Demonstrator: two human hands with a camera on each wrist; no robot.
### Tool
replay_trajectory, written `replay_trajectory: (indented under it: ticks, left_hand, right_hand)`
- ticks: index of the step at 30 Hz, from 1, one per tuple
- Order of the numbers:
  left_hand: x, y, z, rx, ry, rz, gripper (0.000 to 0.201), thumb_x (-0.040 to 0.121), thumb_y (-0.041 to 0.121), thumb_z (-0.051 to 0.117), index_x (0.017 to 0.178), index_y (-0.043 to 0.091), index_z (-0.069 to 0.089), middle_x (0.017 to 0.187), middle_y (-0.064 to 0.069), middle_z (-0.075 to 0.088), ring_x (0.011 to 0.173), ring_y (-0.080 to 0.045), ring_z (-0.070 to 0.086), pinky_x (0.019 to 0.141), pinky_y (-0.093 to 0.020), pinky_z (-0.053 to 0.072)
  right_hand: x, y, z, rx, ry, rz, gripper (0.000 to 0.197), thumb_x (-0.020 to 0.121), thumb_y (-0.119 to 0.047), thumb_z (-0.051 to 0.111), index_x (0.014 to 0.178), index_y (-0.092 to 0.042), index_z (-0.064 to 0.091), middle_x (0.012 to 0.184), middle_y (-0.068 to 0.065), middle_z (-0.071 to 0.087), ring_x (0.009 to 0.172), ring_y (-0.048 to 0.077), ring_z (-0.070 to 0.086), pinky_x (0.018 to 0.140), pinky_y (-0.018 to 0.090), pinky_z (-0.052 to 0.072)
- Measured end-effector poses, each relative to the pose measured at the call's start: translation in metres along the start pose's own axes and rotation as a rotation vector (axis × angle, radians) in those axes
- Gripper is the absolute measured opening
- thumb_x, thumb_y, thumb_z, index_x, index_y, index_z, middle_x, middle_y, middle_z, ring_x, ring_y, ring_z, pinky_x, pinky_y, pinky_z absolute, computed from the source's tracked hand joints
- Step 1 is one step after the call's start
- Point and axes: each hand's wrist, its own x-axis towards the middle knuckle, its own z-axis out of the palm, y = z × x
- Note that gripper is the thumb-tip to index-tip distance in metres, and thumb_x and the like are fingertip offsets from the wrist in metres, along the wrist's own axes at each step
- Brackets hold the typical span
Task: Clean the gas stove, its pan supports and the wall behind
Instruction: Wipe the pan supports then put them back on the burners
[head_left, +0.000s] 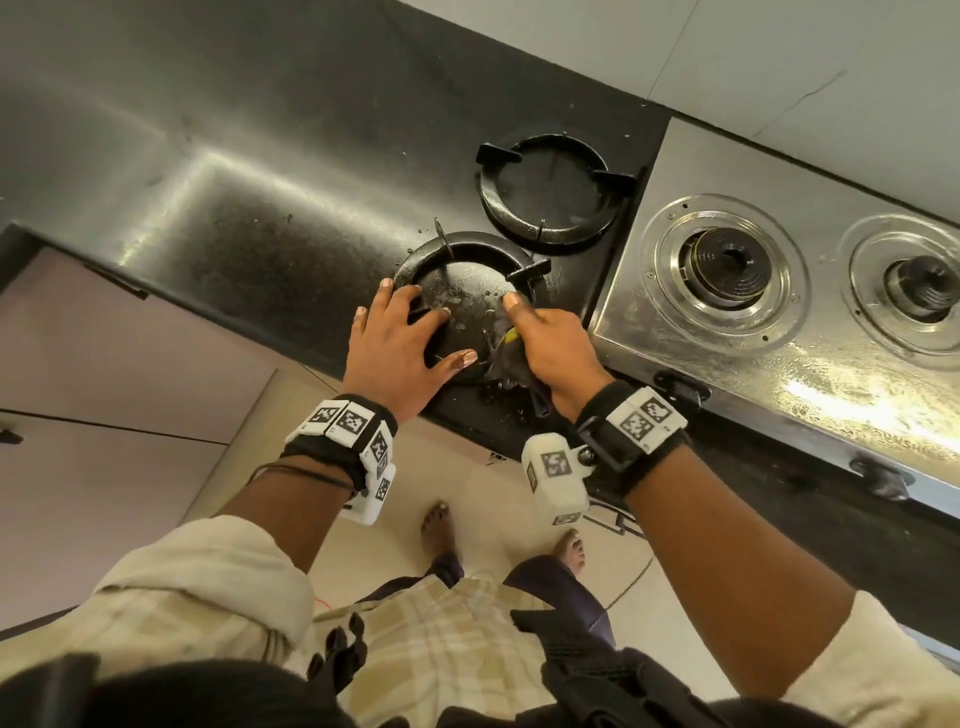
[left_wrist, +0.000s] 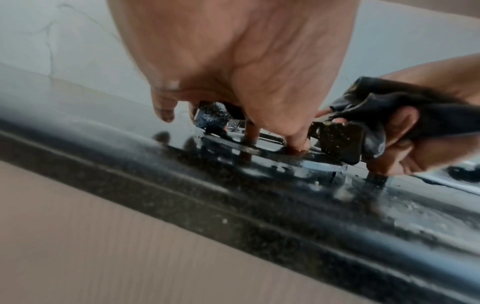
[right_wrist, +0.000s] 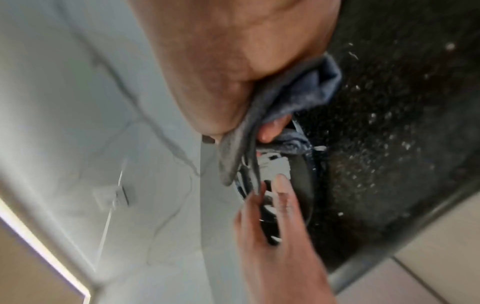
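Two black round cast-iron pan supports lie off the stove on the dark speckled stone table (head_left: 249, 171), to the left of the stainless-steel two-burner gas stove (head_left: 727, 374). The near pan support (head_left: 470, 249) sits at the table's front edge; the far pan support (head_left: 558, 189) lies just behind it, toward the pale wall (head_left: 779, 57).

Left hand (head_left: 400, 343): fingers spread and extended, fingertips pressing on the left and front of the near ring, thumb reaching in over its centre. The left wrist view shows the fingertips planted on the wet ring. Nothing is held; the hand acts as a brace.

Right hand (head_left: 545, 343): grip closed round a bunched dark blue-grey cloth (head_left: 511, 358), with something yellow showing in the fold. The forefinger extends along the ring's right side, just beside an upright prong (head_left: 527, 270). The cloth touches the ring's front-right arc.

Key relation: the ring lies directly ahead of and between both hands. The cloth hand holds the right arc, the bracing hand the left. Uncleaned arc, by judgement, runs away from the cloth toward the rear and left. The right hand is nearer that rear prong; the far support lies beyond it, within the right hand's line.

Water beads and specks lie round the ring on the table. Burners on the stove are bare.
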Motion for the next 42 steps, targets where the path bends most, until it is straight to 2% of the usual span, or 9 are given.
replay_trajectory:
  ticks: [2, 4, 7, 10, 15, 20, 27, 37, 42]
  left_hand:
    - [0.001, 0.001, -0.002, -0.001, -0.011, -0.005, 0.071, 0.087, 0.077, 0.052, 0.142, 0.032, 0.057, 0.160, -0.008, 0.035, 0.156, -0.034, 0.015, 0.121, -0.067, 0.022]
    - [0.000, 0.001, -0.003, 0.014, -0.018, -0.011, 0.077, 0.086, 0.081, 0.046, 0.146, 0.033, 0.053, 0.162, -0.008, 0.031, 0.157, -0.034, 0.013, 0.122, -0.067, 0.020]
    - [-0.002, 0.001, -0.004, 0.037, -0.024, 0.016, 0.092, 0.079, 0.092, 0.035, 0.150, 0.034, 0.048, 0.165, -0.009, 0.024, 0.157, -0.034, 0.011, 0.123, -0.066, 0.016]
    - [-0.002, -0.001, -0.005, 0.055, -0.025, 0.023, 0.100, 0.073, 0.096, 0.031, 0.149, 0.034, 0.049, 0.164, -0.009, 0.026, 0.157, -0.034, 0.012, 0.122, -0.067, 0.018]
    - [0.004, -0.003, -0.007, 0.057, -0.020, 0.039, 0.087, 0.080, 0.090, 0.041, 0.147, 0.036, 0.054, 0.159, -0.005, 0.034, 0.156, -0.031, 0.017, 0.122, -0.065, 0.020]
    - [0.004, -0.007, -0.006, 0.059, -0.019, 0.070, 0.085, 0.082, 0.087, 0.047, 0.148, 0.035, 0.054, 0.159, -0.003, 0.034, 0.156, -0.030, 0.018, 0.124, -0.062, 0.019]
    - [0.004, -0.007, -0.007, 0.103, -0.014, 0.076, 0.092, 0.079, 0.094, 0.032, 0.148, 0.037, 0.053, 0.159, -0.002, 0.032, 0.156, -0.028, 0.018, 0.124, -0.066, 0.013]
    - [0.001, -0.009, -0.006, 0.111, -0.033, 0.081, 0.093, 0.076, 0.095, 0.034, 0.148, 0.038, 0.052, 0.159, 0.001, 0.031, 0.156, -0.029, 0.017, 0.123, -0.067, 0.007]
    - [-0.002, -0.009, -0.007, 0.094, -0.050, 0.078, 0.101, 0.071, 0.099, 0.027, 0.149, 0.039, 0.052, 0.160, 0.002, 0.030, 0.157, -0.028, 0.016, 0.125, -0.065, 0.006]
  right_hand:
    - [-0.004, -0.007, -0.004, 0.109, 0.045, -0.007, 0.043, 0.105, -0.050, 0.057, 0.087, -0.016, 0.074, 0.072, -0.004, 0.073, 0.067, 0.011, 0.069, 0.071, 0.035, 0.058]
    - [-0.010, -0.011, -0.007, -0.146, 0.121, -0.162, 0.035, 0.109, -0.050, 0.048, 0.097, -0.021, 0.064, 0.079, -0.005, 0.071, 0.073, 0.007, 0.069, 0.074, 0.030, 0.058]
    - [-0.016, -0.009, -0.003, -0.433, 0.124, -0.385, 0.013, 0.108, -0.032, 0.046, 0.121, -0.027, 0.045, 0.096, -0.002, 0.069, 0.081, 0.014, 0.071, 0.077, 0.040, 0.062]
    - [-0.019, 0.010, 0.010, -0.717, 0.066, -0.503, 0.026, 0.103, -0.026, 0.049, 0.128, -0.029, 0.055, 0.117, -0.001, 0.063, 0.094, 0.021, 0.068, 0.085, 0.045, 0.059]
    - [-0.042, 0.035, 0.013, -0.619, 0.076, -0.551, 0.036, 0.108, -0.022, 0.052, 0.142, -0.020, 0.060, 0.119, -0.003, 0.054, 0.088, 0.009, 0.061, 0.076, 0.026, 0.056]
    - [-0.065, 0.058, -0.005, -0.918, 0.117, -0.702, 0.034, 0.101, -0.017, 0.063, 0.135, -0.009, 0.063, 0.107, 0.006, 0.050, 0.060, 0.011, 0.047, 0.049, 0.029, 0.049]
    - [-0.035, 0.021, 0.000, -1.226, 0.384, -0.447, 0.039, 0.108, -0.021, 0.050, 0.146, -0.017, 0.049, 0.116, 0.010, 0.049, 0.061, 0.013, 0.048, 0.054, 0.032, 0.045]
    - [-0.073, 0.038, 0.015, -0.968, 0.062, -0.472, 0.041, 0.109, -0.032, 0.047, 0.148, -0.023, 0.052, 0.121, 0.002, 0.052, 0.074, 0.013, 0.057, 0.068, 0.035, 0.058]
    - [-0.062, 0.038, 0.010, -1.082, 0.256, -0.448, 0.041, 0.110, -0.031, 0.047, 0.149, -0.017, 0.047, 0.120, 0.009, 0.053, 0.070, 0.018, 0.061, 0.063, 0.040, 0.059]
